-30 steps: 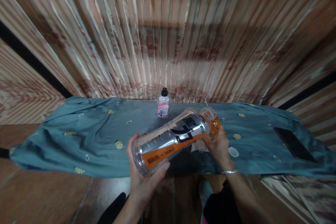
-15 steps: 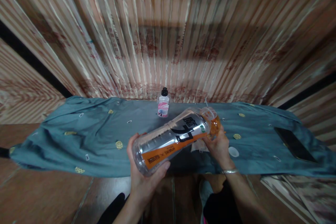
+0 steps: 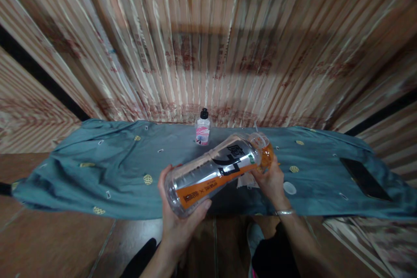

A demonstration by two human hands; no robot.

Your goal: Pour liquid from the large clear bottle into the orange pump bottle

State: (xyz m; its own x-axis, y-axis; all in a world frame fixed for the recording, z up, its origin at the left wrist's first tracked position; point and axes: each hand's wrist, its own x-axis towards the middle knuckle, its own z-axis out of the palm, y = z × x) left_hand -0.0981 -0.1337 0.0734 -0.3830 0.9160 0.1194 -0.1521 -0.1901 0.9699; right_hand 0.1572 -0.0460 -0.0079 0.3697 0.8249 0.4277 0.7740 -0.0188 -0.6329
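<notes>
A large clear plastic bottle with an orange and silver label lies tilted across the middle of the view, its neck toward the right. My left hand is wrapped round its base. At the neck, a small clear container with orange colour in it meets the bottle's mouth, and my right hand grips it from below. A thin pale stick or straw rises behind that container. Whether liquid is flowing between the two cannot be made out. Below the neck lies a crumpled pale tissue.
A teal patterned cloth covers the narrow table. A small bottle with a black cap and pink label stands at the back. Right of my right hand is a white round lid; farther right lies a black phone. Striped curtains hang behind.
</notes>
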